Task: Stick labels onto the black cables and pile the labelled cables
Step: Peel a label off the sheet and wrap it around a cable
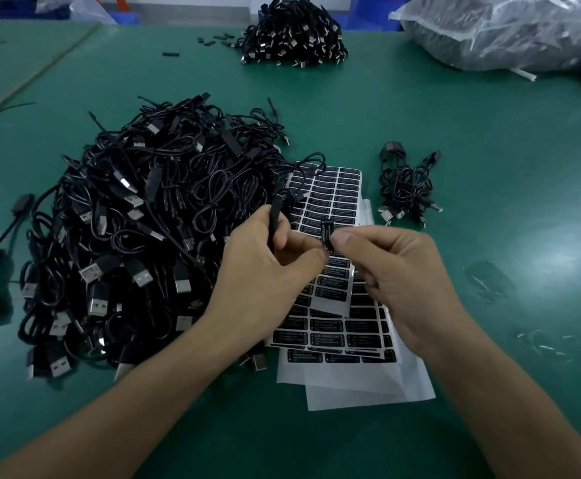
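1. Label (327,235): black sticker, off its backing, pinched between thumb and forefinger of the right hand (385,267), held just above the middle of the label sheet (334,202).
2. Cable (275,216): its slim black block stands upright in the left hand (265,267), fingers curled round it, just left of the label. Whether its cord runs back over the sheet's upper left corner, I cannot tell.
3. Doing it well, my call: square the label's long edge to the block, tack one end, smooth along the length, and keep fingertips off the glue.
4. Big heap (137,236) of tangled black cables lies left of the sheet, overlapping its left edge; probably unlabelled stock.
5. Small pile (406,188) sits right of the sheet, apart from it; likely the labelled ones.
6. Far heap (292,32) and plastic bag (506,29) lie well beyond the sheet on the green table (489,133).
7. In the way: a cord loop drapes the sheet's top rows, and tangled cords could snag the cable being handled.
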